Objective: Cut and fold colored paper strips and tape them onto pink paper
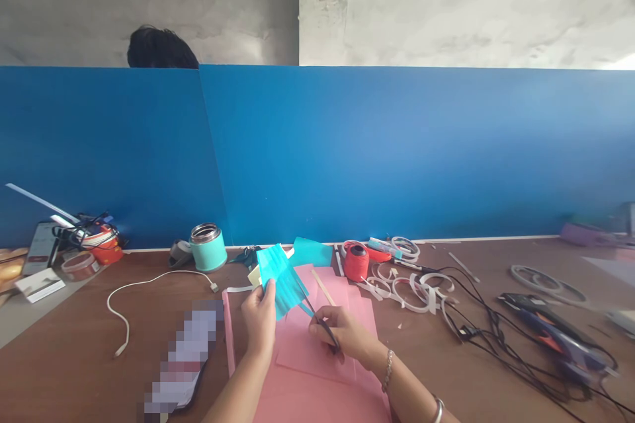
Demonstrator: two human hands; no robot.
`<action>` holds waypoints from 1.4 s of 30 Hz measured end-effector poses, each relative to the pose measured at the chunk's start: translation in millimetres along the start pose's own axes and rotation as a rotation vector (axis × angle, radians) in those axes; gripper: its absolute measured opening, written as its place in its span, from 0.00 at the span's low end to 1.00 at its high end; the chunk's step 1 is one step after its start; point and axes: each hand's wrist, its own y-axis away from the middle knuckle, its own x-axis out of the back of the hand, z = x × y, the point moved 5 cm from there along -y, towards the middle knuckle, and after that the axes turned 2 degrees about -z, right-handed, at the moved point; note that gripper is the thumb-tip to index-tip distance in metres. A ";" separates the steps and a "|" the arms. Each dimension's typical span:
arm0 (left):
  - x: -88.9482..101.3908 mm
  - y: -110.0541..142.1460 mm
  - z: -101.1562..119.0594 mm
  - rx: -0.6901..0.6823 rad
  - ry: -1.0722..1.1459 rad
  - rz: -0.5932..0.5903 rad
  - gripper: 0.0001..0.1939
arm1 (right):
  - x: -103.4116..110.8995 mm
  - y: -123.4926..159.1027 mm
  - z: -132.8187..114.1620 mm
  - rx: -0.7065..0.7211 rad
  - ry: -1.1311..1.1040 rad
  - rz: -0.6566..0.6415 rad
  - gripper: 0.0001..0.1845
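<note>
The left hand (261, 317) is closed in a pinch, with the thumb on top of a bright blue paper (278, 277). The paper is held up and tilted over the pink sheets (322, 386) on the brown tabletop (74, 370). The right hand (344, 330) is curled shut around the dark handles of the scissors (328, 334). The scissors point up at the lower right edge of the blue paper, and a thin blue strip (306, 308) hangs there, near the blades.

Another blue sheet (312, 252) lies behind the pink sheets. To its right sits a red spool (356, 263), with curly white strips (414, 292) near it. To the left stands a mint green jar (208, 251) with its top open, and a white cable (127, 317) bends across the wood. Far to the right are black cords (491, 324) and a dark blue tool (558, 337) that looks too blurry to name. At the back is a blue wall (397, 152). The top of a person's dark hair (159, 47) pokes up over it.
</note>
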 end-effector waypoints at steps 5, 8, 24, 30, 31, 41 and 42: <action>0.5 -0.8 0.6 -0.004 -0.005 0.008 0.24 | 0.2 -0.1 0.1 -0.003 -0.001 0.000 0.12; 0.5 -0.4 1.7 -0.002 -0.013 0.011 0.23 | -0.2 -0.7 0.8 -0.002 -0.012 -0.008 0.11; -0.2 2.3 3.0 0.016 -0.011 0.002 0.23 | -0.3 -1.8 2.7 0.001 -0.010 -0.006 0.09; 0.2 0.2 1.2 0.019 -0.029 0.011 0.23 | -0.3 -2.5 2.6 0.008 -0.021 -0.011 0.11; 0.2 -0.3 0.5 0.020 -0.030 0.010 0.23 | -0.4 -2.6 2.1 0.011 -0.018 -0.011 0.11; -0.3 1.0 2.4 0.019 0.010 0.010 0.23 | 1.2 -4.4 3.8 0.014 0.024 -0.006 0.09; -0.4 1.0 2.1 0.018 0.012 0.010 0.23 | 1.0 -4.3 3.9 0.016 0.022 -0.010 0.09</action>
